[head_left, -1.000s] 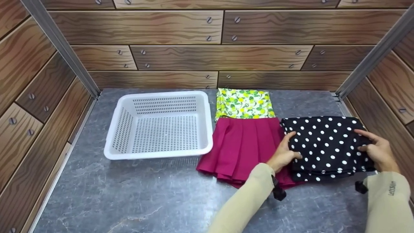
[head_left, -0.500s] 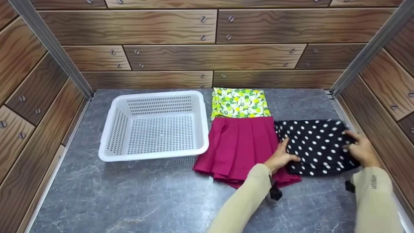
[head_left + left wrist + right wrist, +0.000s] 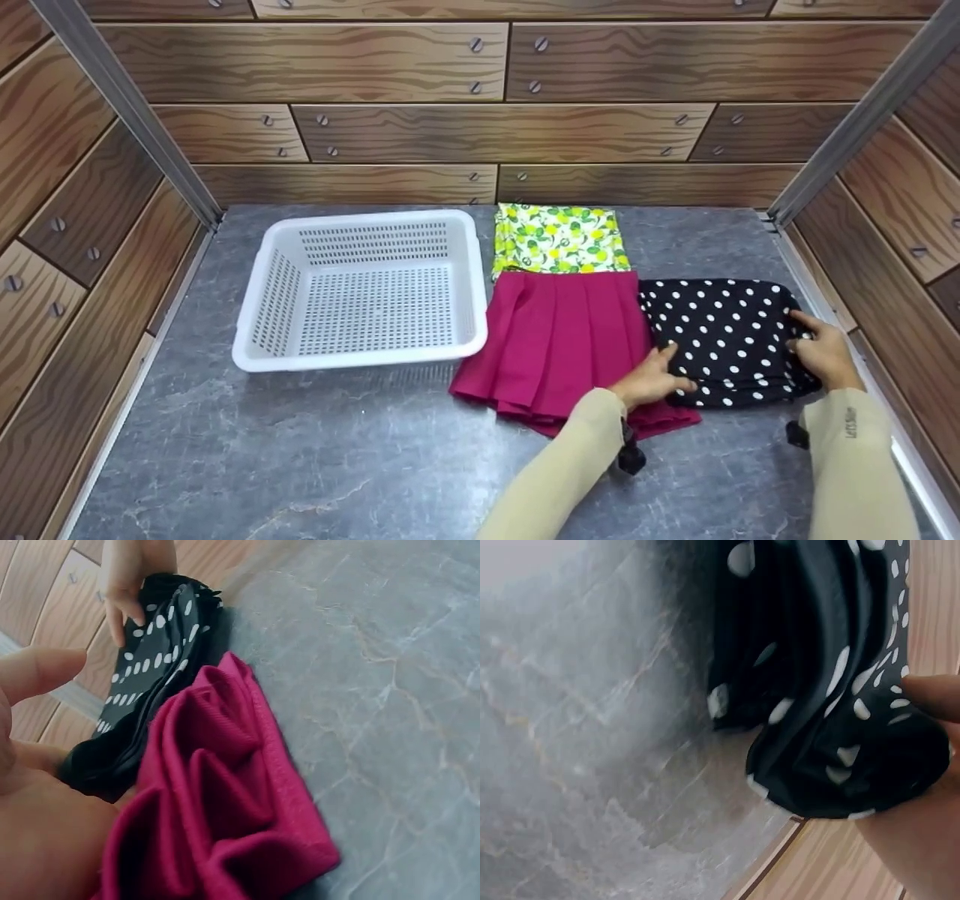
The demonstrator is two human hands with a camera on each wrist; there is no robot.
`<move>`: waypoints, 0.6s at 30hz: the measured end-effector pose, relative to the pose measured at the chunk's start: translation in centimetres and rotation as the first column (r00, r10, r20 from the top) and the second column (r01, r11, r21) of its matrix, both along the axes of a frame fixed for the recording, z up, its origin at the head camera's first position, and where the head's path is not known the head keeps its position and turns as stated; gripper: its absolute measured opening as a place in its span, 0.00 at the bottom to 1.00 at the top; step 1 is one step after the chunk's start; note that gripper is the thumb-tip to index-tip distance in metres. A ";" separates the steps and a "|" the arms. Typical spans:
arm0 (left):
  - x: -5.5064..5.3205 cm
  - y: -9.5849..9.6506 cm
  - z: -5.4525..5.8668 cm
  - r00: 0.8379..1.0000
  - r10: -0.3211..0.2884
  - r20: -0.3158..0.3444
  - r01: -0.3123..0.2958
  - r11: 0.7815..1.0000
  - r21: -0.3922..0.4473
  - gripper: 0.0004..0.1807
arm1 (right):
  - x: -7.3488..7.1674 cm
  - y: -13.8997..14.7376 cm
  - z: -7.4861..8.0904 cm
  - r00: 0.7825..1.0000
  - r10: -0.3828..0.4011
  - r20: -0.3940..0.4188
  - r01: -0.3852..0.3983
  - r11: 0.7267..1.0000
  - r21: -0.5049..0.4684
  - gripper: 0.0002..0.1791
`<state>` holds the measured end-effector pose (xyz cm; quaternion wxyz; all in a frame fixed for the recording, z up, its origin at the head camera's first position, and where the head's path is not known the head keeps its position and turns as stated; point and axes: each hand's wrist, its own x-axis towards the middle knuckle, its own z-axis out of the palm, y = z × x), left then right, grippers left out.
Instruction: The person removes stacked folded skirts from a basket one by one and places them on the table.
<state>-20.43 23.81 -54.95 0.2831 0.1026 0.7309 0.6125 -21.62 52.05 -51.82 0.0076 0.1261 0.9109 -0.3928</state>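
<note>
A folded black garment with white polka dots (image 3: 720, 330) lies at the right of the table in the head view. At its right edge my right hand (image 3: 825, 356) grips the folded layers, with fingers behind and the thumb over them in the right wrist view. My left hand (image 3: 646, 379) rests against the garment's left edge, thumb lifted and spread in the left wrist view, some fingertips hidden by the cloth. Beneath that hand lies a magenta pleated skirt (image 3: 555, 337), its hem bunched in folds. A folded lemon-print cloth (image 3: 562, 236) is behind the skirt.
A white perforated plastic basket (image 3: 360, 360) with nothing in it stands left of the skirt. Wood-patterned panels (image 3: 397, 135) enclose the grey marbled table (image 3: 300, 450) at the back and sides. The right panel is close to my right hand.
The polka-dot garment has been lowered and settled beside the magenta skirt, shifting slightly left in view. My left thumb has come away from the cloth; the right hand has followed the garment leftward.
</note>
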 end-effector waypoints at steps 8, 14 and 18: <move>-0.9 -1.8 1.0 0.999 -0.005 -0.036 0.006 1.000 0.028 0.41 | -0.1 -0.4 0.8 0.999 -0.045 -0.010 0.045 0.993 0.105 0.32; -2.0 -4.8 2.8 0.977 -0.121 -0.177 0.115 0.992 -0.044 0.38 | -0.2 -1.8 1.8 0.981 -0.172 -0.088 0.183 0.973 0.139 0.32; -3.2 -8.0 4.2 0.865 -0.229 -0.446 0.164 0.970 -0.180 0.32 | 0.3 -3.2 2.2 0.955 -0.236 -0.182 0.252 0.965 0.069 0.33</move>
